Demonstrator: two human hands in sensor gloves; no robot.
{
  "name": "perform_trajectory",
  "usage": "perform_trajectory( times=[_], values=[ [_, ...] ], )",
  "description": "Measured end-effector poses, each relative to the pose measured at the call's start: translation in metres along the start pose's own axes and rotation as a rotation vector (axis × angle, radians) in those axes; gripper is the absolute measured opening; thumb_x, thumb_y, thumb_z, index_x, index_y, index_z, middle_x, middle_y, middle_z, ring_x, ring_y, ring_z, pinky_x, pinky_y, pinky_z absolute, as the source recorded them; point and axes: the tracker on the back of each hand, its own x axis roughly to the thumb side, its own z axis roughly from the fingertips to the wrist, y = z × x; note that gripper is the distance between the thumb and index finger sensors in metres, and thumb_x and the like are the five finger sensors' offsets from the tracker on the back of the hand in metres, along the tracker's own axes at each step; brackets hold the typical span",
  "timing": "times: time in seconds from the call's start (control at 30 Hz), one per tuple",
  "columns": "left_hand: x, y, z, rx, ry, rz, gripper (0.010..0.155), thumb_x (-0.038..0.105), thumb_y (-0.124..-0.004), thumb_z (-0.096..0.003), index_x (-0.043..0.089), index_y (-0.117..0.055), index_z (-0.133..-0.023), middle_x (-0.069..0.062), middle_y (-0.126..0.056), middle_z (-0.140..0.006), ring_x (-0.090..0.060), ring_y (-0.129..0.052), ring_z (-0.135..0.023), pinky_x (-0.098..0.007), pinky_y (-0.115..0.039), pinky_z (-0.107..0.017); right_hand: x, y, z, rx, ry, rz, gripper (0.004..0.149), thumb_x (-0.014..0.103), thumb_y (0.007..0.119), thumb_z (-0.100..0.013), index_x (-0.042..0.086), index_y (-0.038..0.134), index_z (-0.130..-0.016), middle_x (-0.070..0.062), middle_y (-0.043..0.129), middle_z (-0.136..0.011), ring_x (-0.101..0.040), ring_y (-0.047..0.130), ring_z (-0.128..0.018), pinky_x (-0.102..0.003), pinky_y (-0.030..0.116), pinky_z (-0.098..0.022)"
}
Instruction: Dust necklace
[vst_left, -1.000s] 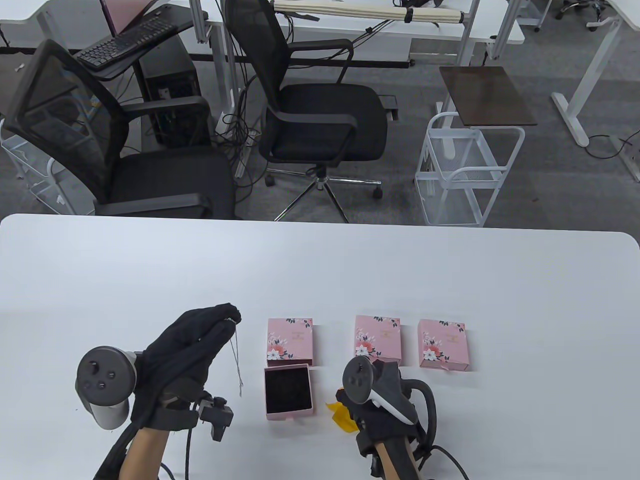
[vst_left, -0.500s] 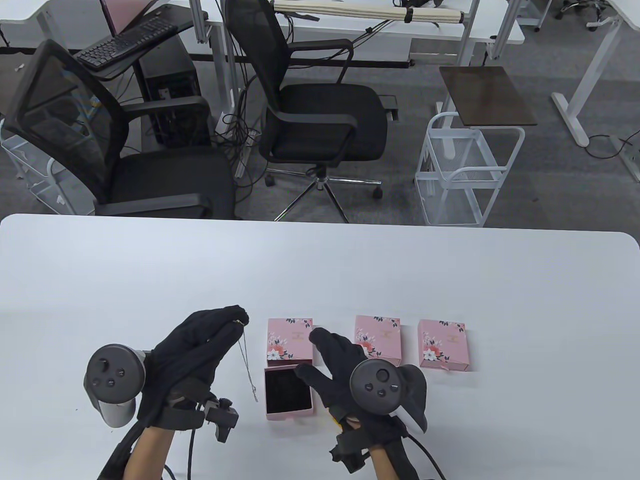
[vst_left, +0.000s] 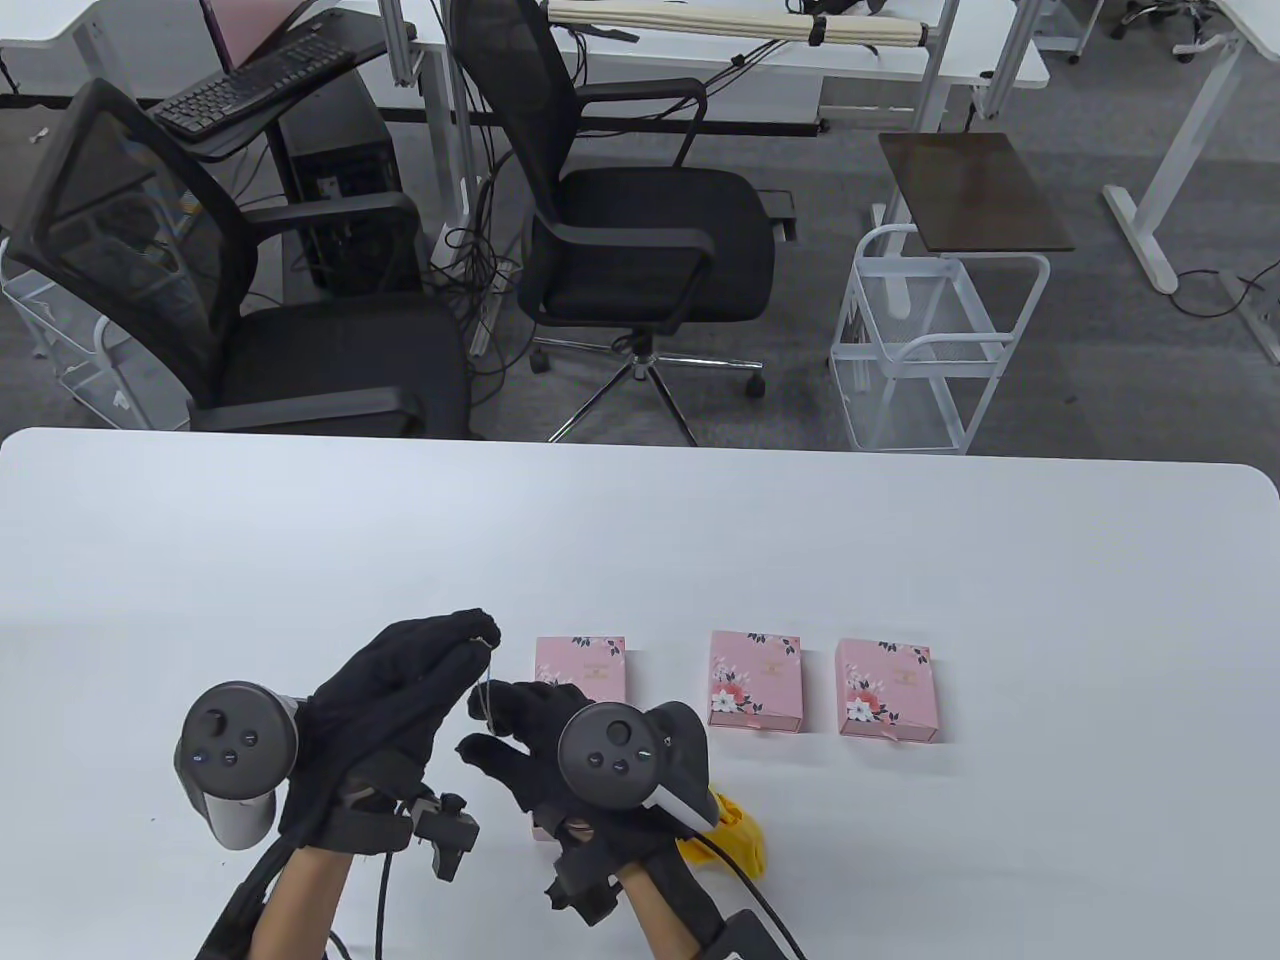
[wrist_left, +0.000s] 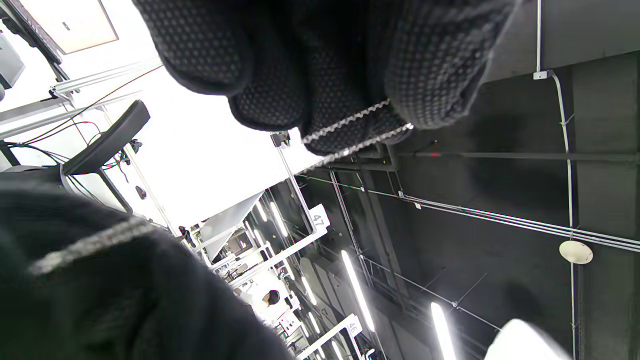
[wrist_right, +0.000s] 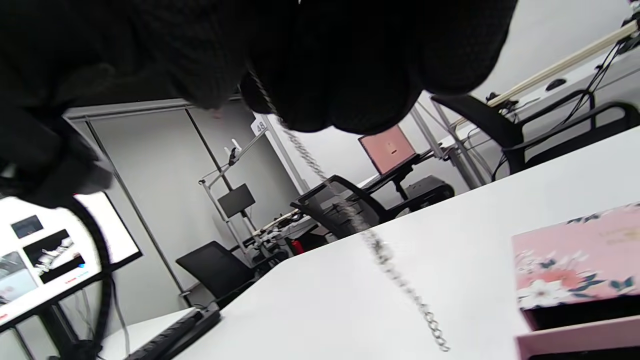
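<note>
Left hand (vst_left: 385, 720) pinches necklace (wrist_right: 345, 210) aloft | right hand (vst_left: 545, 740) spread beside chain, over open box | three pink boxes (vst_left: 755, 680) mid-table | far table (vst_left: 640, 520) half bare

Table view: bright, even overhead light, soft faint shadows under gloves on white table (vst_left: 900, 560), slight wide-angle bowing at edges. Left wrist view: blown-out white glare left, ceiling strip lights (wrist_left: 357, 290) sharp, near glove blurred. Right wrist view: gloves dark, underexposed; chain (wrist_right: 380, 252) motion-blurred mid-length.
</note>
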Motion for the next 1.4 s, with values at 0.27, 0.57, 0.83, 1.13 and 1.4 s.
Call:
perform_trajectory(
  times=[0.27, 0.57, 0.83, 1.13, 1.4],
  values=[
    [-0.010, 0.009, -0.003, 0.032, 0.042, -0.003, 0.035, 0.045, -0.089, -0.0547, 0.032, -0.092, -0.087, 0.001, -0.101, -0.086, -0.026, -0.091, -0.081, -0.045, -0.081, -0.059, -0.025, -0.019, 0.004, -0.031, 0.092, 0.030, 0.036, 0.033, 0.079, -0.063, 0.015, 0.078, -0.095, -0.015, 0.089, -0.082, -0.037, 0.091, -0.063, -0.051, 0.076, -0.054],
    [-0.019, 0.025, -0.005, 0.059, 0.105, -0.058, 0.035, 0.045, -0.091, -0.0532, 0.031, -0.094, -0.085, 0.001, -0.102, -0.084, -0.025, -0.092, -0.079, -0.045, -0.081, -0.058, -0.048, -0.041, 0.010, -0.106, 0.179, 0.070, 0.037, 0.032, 0.079, -0.063, 0.013, 0.079, -0.095, -0.016, 0.091, -0.081, -0.036, 0.092, -0.061, -0.050, 0.078, -0.053],
    [-0.031, 0.021, -0.012, -0.041, 0.208, -0.251, 0.036, 0.046, -0.093, -0.0517, 0.029, -0.096, -0.083, 0.000, -0.104, -0.081, -0.026, -0.094, -0.077, -0.045, -0.082, -0.056, -0.056, -0.047, 0.012, -0.158, 0.205, 0.044, 0.037, 0.032, 0.080, -0.062, 0.012, 0.080, -0.094, -0.016, 0.092, -0.079, -0.035, 0.094, -0.059, -0.049, 0.079, -0.051],
    [-0.053, -0.032, -0.016, -0.274, 0.270, -0.439, 0.035, 0.043, -0.092, -0.0533, 0.029, -0.095, -0.085, -0.001, -0.104, -0.081, -0.026, -0.094, -0.077, -0.046, -0.082, -0.056, -0.057, -0.041, 0.010, -0.116, 0.221, 0.061, 0.037, 0.032, 0.079, -0.063, 0.012, 0.080, -0.094, -0.016, 0.092, -0.079, -0.036, 0.094, -0.059, -0.049, 0.079, -0.051],
    [-0.074, -0.068, -0.012, -0.404, 0.313, -0.519, 0.036, 0.041, -0.090, -0.0548, 0.028, -0.093, -0.088, -0.002, -0.102, -0.084, -0.027, -0.093, -0.078, -0.046, -0.081, -0.056, -0.064, -0.024, 0.006, -0.022, 0.258, 0.074, 0.037, 0.032, 0.079, -0.063, 0.012, 0.080, -0.094, -0.016, 0.092, -0.079, -0.036, 0.094, -0.059, -0.049, 0.079, -0.051]
  ],
)
